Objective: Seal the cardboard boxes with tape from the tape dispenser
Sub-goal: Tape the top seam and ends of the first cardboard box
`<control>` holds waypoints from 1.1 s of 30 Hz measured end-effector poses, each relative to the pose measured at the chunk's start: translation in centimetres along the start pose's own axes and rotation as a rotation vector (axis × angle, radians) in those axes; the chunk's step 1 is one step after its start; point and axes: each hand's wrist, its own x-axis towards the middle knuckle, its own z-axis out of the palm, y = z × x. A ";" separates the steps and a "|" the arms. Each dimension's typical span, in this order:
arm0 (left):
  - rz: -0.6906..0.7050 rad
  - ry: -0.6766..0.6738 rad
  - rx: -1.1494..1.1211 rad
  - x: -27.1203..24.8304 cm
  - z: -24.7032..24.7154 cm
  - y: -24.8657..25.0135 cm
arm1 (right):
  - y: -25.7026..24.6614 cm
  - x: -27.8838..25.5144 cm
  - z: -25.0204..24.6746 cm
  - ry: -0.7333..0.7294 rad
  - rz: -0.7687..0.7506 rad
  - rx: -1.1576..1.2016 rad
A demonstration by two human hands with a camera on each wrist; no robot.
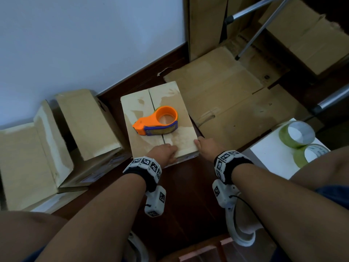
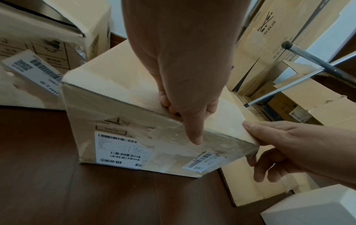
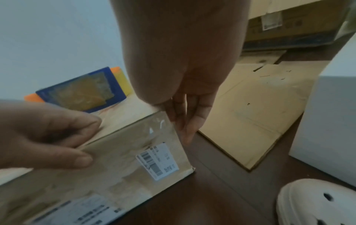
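A closed cardboard box (image 1: pixel 136 114) stands on the dark wood floor, its top flaps meeting in a centre seam. An orange and blue tape dispenser (image 1: pixel 156 121) lies on its side on the box top; in the right wrist view the dispenser (image 3: pixel 80 91) shows behind the box (image 3: pixel 125 144). My left hand (image 1: pixel 166 151) grips the near top edge, fingers curled on top and thumb down the labelled front face (image 2: pixel 115 144). My right hand (image 1: pixel 206 146) holds the near right corner, thumb on top and fingers down the side (image 3: pixel 185 121).
Two other cardboard boxes (image 1: pixel 88 120) (image 1: pixel 24 157) stand at the left by the white wall. Flattened cardboard (image 1: pixel 236 95) lies to the right. A white block (image 1: pixel 270 154) carries two green tape rolls (image 1: pixel 296 135). Metal tripod legs (image 1: pixel 260 29) cross the back right. A white shoe (image 3: pixel 316 202) is close by.
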 end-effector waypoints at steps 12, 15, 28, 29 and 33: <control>-0.016 -0.004 -0.014 0.0 -0.1 0.1 | 1.9 -0.8 2.4 -0.057 0.388 1.323; -0.012 -0.001 -0.008 0.0 -0.1 0.1 | 1.7 -0.6 2.7 -0.016 0.379 1.413; -0.014 0.007 -0.029 -0.2 -0.2 0.1 | 0.7 -1.0 2.1 -0.139 0.485 1.234; -0.013 0.006 -0.032 -0.3 -0.2 0.1 | 0.5 -0.7 2.0 -0.166 0.499 1.314; -0.014 0.005 -0.038 -0.1 -0.1 0.0 | 0.1 0.3 2.1 -0.164 0.515 1.358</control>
